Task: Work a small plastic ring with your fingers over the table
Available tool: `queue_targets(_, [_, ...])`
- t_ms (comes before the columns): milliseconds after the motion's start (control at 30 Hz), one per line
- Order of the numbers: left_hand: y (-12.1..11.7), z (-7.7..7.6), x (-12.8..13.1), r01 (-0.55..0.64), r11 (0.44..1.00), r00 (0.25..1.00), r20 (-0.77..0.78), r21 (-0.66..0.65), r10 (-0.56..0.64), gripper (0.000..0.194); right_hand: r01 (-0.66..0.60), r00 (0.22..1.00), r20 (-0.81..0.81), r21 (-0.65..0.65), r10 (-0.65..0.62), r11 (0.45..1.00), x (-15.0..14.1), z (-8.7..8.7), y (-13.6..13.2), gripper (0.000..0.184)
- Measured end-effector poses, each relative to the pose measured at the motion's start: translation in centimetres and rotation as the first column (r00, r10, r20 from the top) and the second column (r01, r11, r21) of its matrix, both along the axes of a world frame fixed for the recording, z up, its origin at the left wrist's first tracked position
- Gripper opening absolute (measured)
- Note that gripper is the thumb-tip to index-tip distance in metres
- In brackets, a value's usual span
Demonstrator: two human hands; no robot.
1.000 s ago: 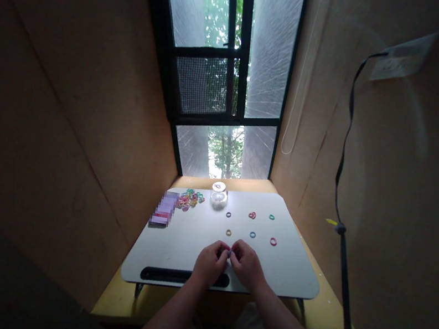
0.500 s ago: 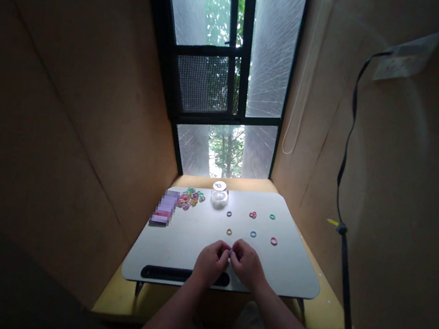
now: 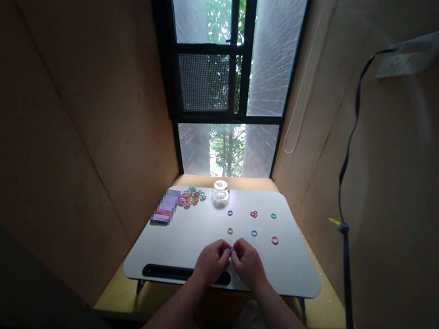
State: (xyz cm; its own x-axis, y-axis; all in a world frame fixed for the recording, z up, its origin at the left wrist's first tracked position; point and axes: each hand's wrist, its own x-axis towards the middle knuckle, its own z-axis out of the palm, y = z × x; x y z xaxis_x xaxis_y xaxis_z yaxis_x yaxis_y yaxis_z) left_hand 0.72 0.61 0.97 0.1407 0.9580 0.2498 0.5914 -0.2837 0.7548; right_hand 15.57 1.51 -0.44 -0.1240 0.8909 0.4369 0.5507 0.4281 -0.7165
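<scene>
My left hand (image 3: 212, 260) and my right hand (image 3: 247, 262) meet over the front of the white lap table (image 3: 285, 276). Both are closed, with fingertips pinching a small bluish hair tie (image 3: 231, 252) between them; most of it is hidden by the fingers. Just beyond the hands lie a yellow hair tie (image 3: 230, 231), a blue one (image 3: 254, 233) and a pink one (image 3: 274, 240). Behind these sit a dark purple hair tie (image 3: 230, 213), a small red cluster (image 3: 254, 214) and a green hair tie (image 3: 274, 216).
A pile of colourful hair ties (image 3: 192, 198) lies at the back left beside a phone-like pixelated rectangle (image 3: 166, 207). A clear jar with a white lid (image 3: 220, 194) stands at the back. A black slot (image 3: 168, 272) runs along the front edge. A dark cable (image 3: 348, 152) hangs on the right.
Both hands stay pinched together at the same spot, with only slight finger movement. The whole view has shifted very slightly.
</scene>
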Motion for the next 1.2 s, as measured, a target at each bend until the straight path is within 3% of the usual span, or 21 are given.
queue_targets(1200, [-0.09, 0.42, 0.37, -0.005, 1.0, 0.999, -0.053, -0.012, 0.004, 0.016, -0.025, 1.0, -0.001, -0.033, 0.025, 0.999, 0.21, 0.47, -0.11, 0.008])
